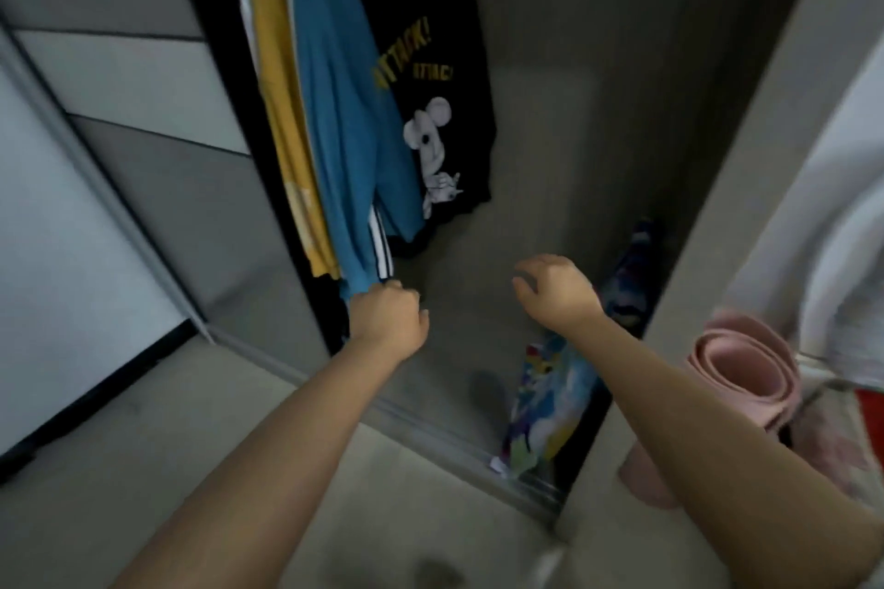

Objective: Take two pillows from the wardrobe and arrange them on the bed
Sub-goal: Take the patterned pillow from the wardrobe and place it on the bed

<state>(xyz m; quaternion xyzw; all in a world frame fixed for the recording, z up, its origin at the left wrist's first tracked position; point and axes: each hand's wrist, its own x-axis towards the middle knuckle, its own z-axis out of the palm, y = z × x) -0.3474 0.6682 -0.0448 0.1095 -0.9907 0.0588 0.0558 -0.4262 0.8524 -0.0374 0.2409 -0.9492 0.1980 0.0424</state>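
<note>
The wardrobe (550, 110) stands open in front of me, its grey inside dim. A colourful patterned pillow (550, 407) leans upright against the right inner wall at the bottom. Behind it a darker blue patterned pillow (629, 273) stands partly hidden by my right arm. My right hand (555, 292) hovers inside the wardrobe just above and left of the pillows, fingers curled downward, holding nothing. My left hand (390, 320) is fisted at the hem of a hanging blue garment (339, 120); whether it grips the cloth is unclear.
A yellow garment (282, 110) and a black printed T-shirt (430, 77) hang beside the blue one. The sliding door (95, 158) is pushed to the left. A rolled pink mat (746, 373) stands outside the wardrobe's right wall (717, 254). Pale floor lies below.
</note>
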